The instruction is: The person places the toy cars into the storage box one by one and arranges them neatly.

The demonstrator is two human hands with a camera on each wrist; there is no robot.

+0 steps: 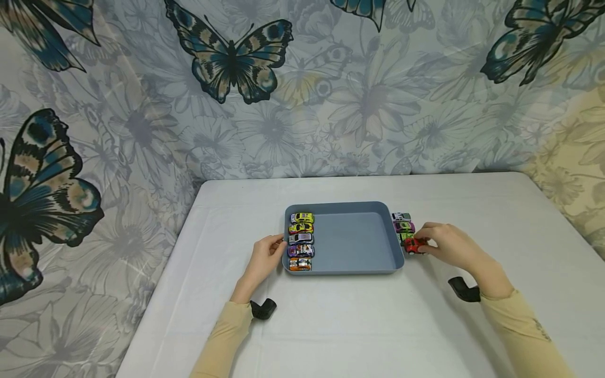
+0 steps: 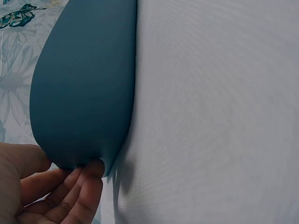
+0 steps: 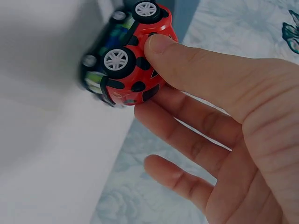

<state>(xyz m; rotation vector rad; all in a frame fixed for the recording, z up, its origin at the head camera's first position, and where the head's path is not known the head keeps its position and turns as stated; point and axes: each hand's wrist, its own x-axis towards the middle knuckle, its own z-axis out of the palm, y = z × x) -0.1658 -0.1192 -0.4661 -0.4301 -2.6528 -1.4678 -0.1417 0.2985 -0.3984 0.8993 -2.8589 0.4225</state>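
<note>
In the head view, my left hand [image 1: 266,257] is at the left end of the blue-grey tray [image 1: 347,272]. The left wrist view shows its thumb and curled fingers holding the tray's end wall [image 2: 84,93]. Just past the tray's right side, my right hand [image 1: 451,247] pinches a red toy car [image 1: 414,245]. Up close, this toy car [image 3: 140,70] has black spots and white-spoked wheels, with the thumb on its side and fingers behind. Beside it, partly covered, is a green toy car [image 1: 405,237]; behind that are a purple toy car [image 1: 404,227] and a whitish toy car [image 1: 401,216].
Along the tray's left inner side several toy cars stand in a column, from a yellow car [image 1: 302,217] at the back to an orange car [image 1: 300,264] in front. A white cloth [image 1: 340,325] covers the table. Behind it hangs a butterfly-print curtain [image 1: 302,126].
</note>
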